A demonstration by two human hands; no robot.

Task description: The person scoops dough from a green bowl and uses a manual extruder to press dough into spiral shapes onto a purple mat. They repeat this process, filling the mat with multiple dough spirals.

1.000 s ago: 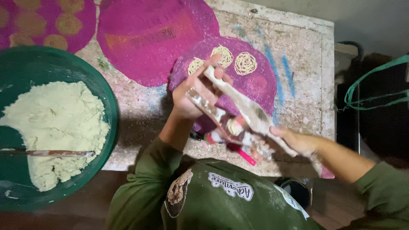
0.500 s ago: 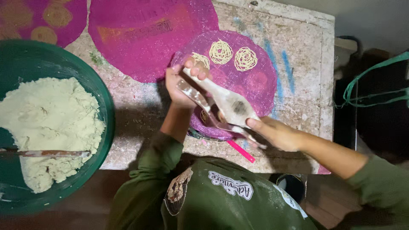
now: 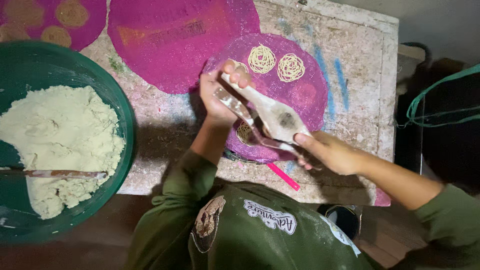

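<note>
From the head camera, both hands work a wooden noodle press (image 3: 272, 117) held over the small pink mat (image 3: 305, 95). The left hand (image 3: 220, 95) is clenched round its far handle end, the right hand (image 3: 330, 152) round the near end. On that mat lie three noodle coils — two beyond the press, one under it. The mat's near edge overhangs the surface (image 3: 360, 55) rim; bare surface lies to its right. Left of the mat sits one green bowl (image 3: 122, 107) of dough, well apart.

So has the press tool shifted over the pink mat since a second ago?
Yes. The press tool has moved off the two noodle coils toward the person; a new coil now lies beneath it on the pink mat.
</note>
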